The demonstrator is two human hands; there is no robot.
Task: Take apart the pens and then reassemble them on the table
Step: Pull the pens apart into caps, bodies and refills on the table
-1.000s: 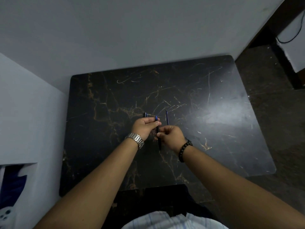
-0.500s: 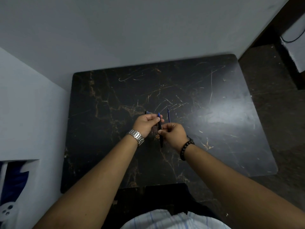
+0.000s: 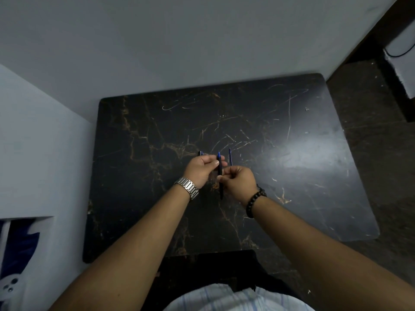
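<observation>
A dark pen (image 3: pixel 220 171) with a blue tip stands roughly upright over the middle of the black marble table (image 3: pixel 292 153). My left hand (image 3: pixel 200 169) pinches its upper end between thumb and fingers. My right hand (image 3: pixel 239 181) grips the barrel lower down. Just right of it, a thin blue pen part (image 3: pixel 230 156) pokes up behind my right hand; whether it lies on the table I cannot tell. Another dark pen piece (image 3: pixel 200 153) shows above my left hand's knuckles, mostly hidden.
White walls border the table at the back and left. A dark floor lies to the right, with a white box and black cable (image 3: pixel 402 48) at the far right. A blue and white object (image 3: pixel 13 254) sits at the lower left.
Both hands stay closed on the pen at the table's middle, with only slight shifts of the fingers. The view has drifted a little.
</observation>
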